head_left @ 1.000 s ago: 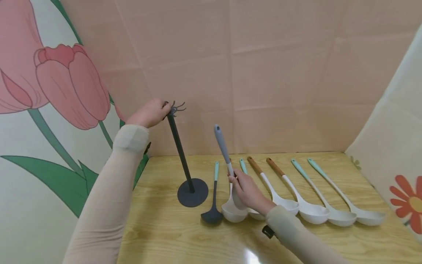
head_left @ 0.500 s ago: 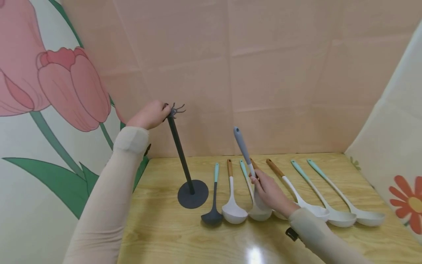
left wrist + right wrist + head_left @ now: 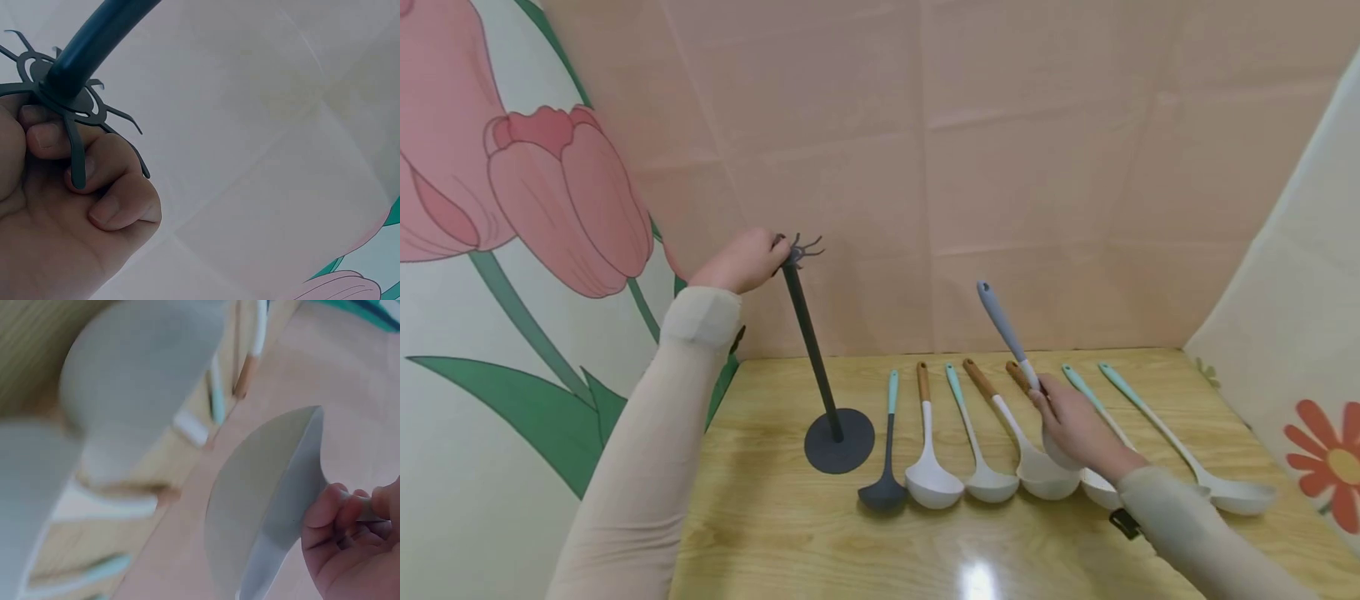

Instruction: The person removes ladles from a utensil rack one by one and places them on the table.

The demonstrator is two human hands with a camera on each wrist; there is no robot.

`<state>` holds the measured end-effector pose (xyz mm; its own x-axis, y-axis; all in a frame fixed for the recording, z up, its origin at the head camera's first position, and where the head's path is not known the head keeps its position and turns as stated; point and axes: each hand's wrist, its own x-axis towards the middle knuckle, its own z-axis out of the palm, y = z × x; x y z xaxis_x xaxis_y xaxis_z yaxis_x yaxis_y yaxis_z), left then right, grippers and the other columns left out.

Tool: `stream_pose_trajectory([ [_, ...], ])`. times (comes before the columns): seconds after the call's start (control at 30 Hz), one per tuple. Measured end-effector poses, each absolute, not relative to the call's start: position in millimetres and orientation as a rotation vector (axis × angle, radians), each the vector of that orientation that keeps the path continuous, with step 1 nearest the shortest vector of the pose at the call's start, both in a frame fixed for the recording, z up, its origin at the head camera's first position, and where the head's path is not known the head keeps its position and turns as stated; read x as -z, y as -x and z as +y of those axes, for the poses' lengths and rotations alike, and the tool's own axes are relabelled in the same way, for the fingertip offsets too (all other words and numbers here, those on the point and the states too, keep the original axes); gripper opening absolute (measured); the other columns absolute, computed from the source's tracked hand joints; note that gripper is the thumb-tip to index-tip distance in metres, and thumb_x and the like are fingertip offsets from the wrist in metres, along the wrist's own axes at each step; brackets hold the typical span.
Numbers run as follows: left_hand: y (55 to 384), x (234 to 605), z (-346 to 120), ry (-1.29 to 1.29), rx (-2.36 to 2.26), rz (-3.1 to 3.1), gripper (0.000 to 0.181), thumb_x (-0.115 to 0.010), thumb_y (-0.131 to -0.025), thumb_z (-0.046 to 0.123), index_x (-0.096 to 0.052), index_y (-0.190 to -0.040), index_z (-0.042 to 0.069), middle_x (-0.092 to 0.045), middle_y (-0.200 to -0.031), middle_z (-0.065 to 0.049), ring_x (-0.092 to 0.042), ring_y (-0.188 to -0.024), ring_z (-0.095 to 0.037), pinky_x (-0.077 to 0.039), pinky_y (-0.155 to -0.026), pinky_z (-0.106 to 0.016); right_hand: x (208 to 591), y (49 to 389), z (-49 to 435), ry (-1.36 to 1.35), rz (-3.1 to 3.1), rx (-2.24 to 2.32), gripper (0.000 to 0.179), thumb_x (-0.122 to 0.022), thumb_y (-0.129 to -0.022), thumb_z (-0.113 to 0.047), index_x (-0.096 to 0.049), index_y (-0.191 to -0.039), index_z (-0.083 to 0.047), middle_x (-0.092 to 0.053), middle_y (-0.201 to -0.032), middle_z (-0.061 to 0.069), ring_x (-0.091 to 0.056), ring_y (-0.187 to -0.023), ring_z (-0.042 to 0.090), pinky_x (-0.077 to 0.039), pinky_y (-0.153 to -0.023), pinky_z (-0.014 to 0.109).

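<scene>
My left hand (image 3: 741, 260) grips the top of a black utensil stand (image 3: 808, 333) with thin curved hooks. In the left wrist view, the curled fingers (image 3: 119, 156) lie against its hook ring (image 3: 65, 94). My right hand (image 3: 1078, 421) holds a ladle by its neck, close to the bowl (image 3: 256, 500). This ladle's blue-grey handle (image 3: 1000, 323) points up and to the left, above the row on the table. Behind the hand, a brown-handled ladle (image 3: 1018, 377) and a mint-handled ladle (image 3: 1078, 383) are partly hidden.
On the wooden table (image 3: 820, 542) the ladles lie side by side, bowls toward me: a dark one (image 3: 883, 493), a white one (image 3: 932, 485), and several paler ones reaching a mint-handled ladle (image 3: 1240, 493) at right. A pink backdrop (image 3: 1037, 208) stands behind.
My right hand has moved steadily right with the blue-grey-handled ladle, passing along the row and uncovering ladles in the middle. My left hand stays on the stand's top.
</scene>
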<state>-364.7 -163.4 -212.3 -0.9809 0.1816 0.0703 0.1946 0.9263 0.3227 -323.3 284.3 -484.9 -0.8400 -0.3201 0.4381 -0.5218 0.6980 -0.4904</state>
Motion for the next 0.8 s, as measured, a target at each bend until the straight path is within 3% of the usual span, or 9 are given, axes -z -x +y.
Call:
stream_pose_trajectory([
  [0.13, 363.9, 211.0, -165.9, 0.297, 0.533, -3.045, 0.037, -0.032, -0.105, 0.027, -0.05, -0.081, 0.005, -0.042, -0.069, -0.006, -0.037, -0.059, -0.02, -0.035, -0.061, -0.035, 478.9, 332.0, 310.2, -0.615, -2.638, -0.831, 0.015, -0.047, -0.105, -0.007, -0.055, -0.108, 0.005, -0.058, -0.083, 0.011, -0.05, -0.068, 0.017, -0.041, -0.058, 0.034],
  [0.3, 361.7, 208.8, -170.6, 0.281, 0.519, -3.044, 0.038, -0.032, -0.105, 0.025, -0.049, -0.078, 0.005, -0.042, -0.068, -0.006, -0.037, -0.058, -0.021, -0.035, -0.062, -0.036, 476.7, 344.0, 341.9, -0.552, -2.662, -0.768, 0.017, -0.045, -0.105, -0.007, -0.054, -0.109, 0.007, -0.054, -0.078, 0.009, -0.048, -0.065, 0.019, -0.04, -0.057, 0.036],
  [0.8, 359.5, 207.9, -170.3, 0.289, 0.507, -3.046, 0.039, -0.031, -0.105, 0.027, -0.048, -0.079, 0.006, -0.043, -0.069, -0.006, -0.037, -0.058, -0.021, -0.035, -0.061, -0.035, 498.8, 371.4, 462.0, -0.316, -2.9, -0.553, 0.021, -0.038, -0.106, -0.011, -0.045, -0.104, 0.009, -0.05, -0.074, 0.013, -0.05, -0.059, 0.025, -0.04, -0.049, 0.041],
])
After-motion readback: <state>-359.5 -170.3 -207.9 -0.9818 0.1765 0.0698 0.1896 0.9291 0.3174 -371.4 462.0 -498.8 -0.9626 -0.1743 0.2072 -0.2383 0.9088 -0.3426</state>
